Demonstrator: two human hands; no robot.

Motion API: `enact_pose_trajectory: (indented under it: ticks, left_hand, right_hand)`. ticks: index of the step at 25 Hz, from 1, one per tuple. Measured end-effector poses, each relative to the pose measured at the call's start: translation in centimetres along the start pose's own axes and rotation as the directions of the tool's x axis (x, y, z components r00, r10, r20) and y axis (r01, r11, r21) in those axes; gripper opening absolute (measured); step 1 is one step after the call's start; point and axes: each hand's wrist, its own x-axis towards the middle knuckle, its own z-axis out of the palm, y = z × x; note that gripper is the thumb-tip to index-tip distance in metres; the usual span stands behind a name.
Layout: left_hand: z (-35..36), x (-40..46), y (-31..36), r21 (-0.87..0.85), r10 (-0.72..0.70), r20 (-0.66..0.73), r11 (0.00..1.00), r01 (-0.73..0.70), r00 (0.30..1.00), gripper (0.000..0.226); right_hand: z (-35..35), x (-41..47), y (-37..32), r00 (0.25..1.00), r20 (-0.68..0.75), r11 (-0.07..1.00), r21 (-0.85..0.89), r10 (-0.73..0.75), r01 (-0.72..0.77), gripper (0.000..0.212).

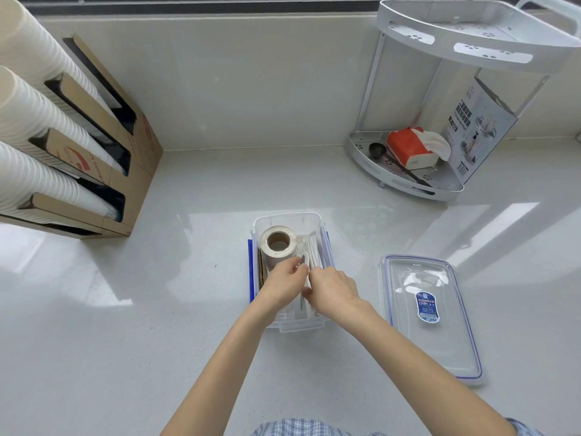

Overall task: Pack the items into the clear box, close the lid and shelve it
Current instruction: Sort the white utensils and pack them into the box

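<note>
The clear box with blue side clips sits open on the white counter in front of me. Inside stand a roll of tape at the far left, brown cardboard pieces along the left wall, and white wrapped packets on the right. Both hands are down in the box. My left hand and my right hand pinch the white packets between them. The clear lid, with a blue label, lies flat on the counter to the right of the box.
A white two-tier corner shelf stands at the back right; its lower tier holds an orange tissue pack, a dark scoop and a printed card. A cardboard dispenser with stacked paper cups fills the left side.
</note>
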Motion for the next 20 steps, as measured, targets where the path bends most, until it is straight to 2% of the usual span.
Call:
enact_pose_trajectory:
  ticks: [4,7,10,15,20]
  left_hand:
    - [-0.2,-0.1,0.0,-0.018,0.002,0.003,1.0,-0.002,1.0,0.014]
    - [-0.3,0.0,-0.2,-0.041,0.019,0.0,0.999,-0.019,1.0,0.02]
    - [-0.5,-0.2,0.2,-0.029,0.03,-0.04,0.999,-0.031,0.999,0.039]
    - [0.7,-0.8,1.6,-0.098,0.096,-0.051,0.99,-0.101,0.994,0.032]
    - [4.4,-1.2,3.0,-0.079,0.142,-0.007,0.987,-0.142,0.99,0.033]
  right_hand:
    - [-0.1,0.0,0.0,1.0,0.025,1.0,-0.021,-0.011,0.012,0.025]
    - [-0.3,-0.3,0.3,1.0,-0.005,0.999,0.027,-0.017,0.017,0.027]
    - [-0.6,-0.4,0.9,0.994,-0.112,0.985,0.171,-0.015,0.034,0.033]
    - [-1.4,-1.1,3.7,0.944,-0.319,0.919,0.392,0.084,0.05,0.031]
    - [-1.2,-2.6,8.4,0.906,-0.364,0.888,0.459,0.218,-0.029,0.03]
